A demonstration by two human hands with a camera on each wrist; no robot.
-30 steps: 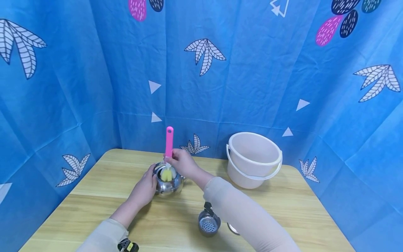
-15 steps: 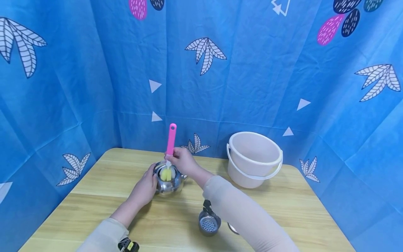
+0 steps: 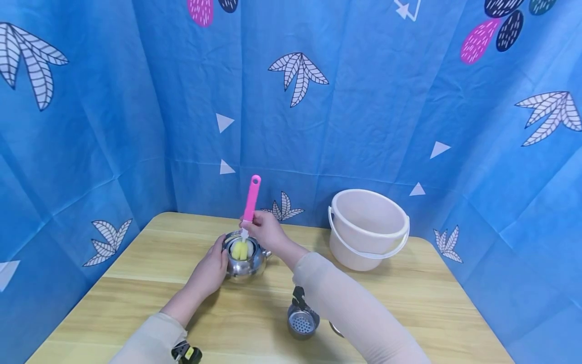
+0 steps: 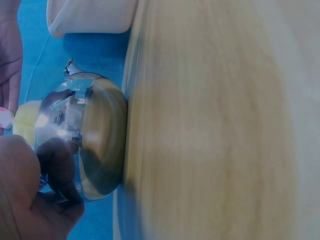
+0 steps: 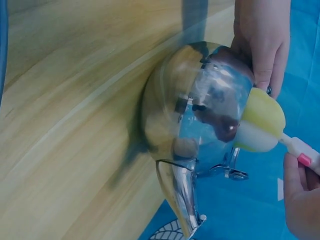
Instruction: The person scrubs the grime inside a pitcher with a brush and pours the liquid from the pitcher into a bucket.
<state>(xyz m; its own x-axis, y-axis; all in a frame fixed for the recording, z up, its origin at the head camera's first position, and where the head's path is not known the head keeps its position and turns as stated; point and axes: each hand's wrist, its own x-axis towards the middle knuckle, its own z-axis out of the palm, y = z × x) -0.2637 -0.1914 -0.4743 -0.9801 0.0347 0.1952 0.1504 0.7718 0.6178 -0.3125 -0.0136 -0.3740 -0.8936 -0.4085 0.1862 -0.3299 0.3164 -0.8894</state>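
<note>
Where the brush (image 3: 251, 203) stands: yellow-and-white sponge head in the mouth of the teapot (image 3: 247, 269), pink handle leaning slightly right.
Right hand (image 3: 269, 231): fingertips, I can see, pinching the brush at its white neck.
Left hand (image 3: 210, 269): fingers gripping the teapot's side.
Teapot: shiny metal, upright on the wooden table (image 3: 136, 283), spout rightward.
Strainer (image 3: 302, 322): perforated metal, near the right sleeve (image 3: 354, 308).
Bucket (image 3: 364, 243): white, back right.

A staged booth, by its look: printed blue cloth (image 3: 291, 136) hangs round a wood-grain table (image 3: 150, 273) on three sides.
</note>
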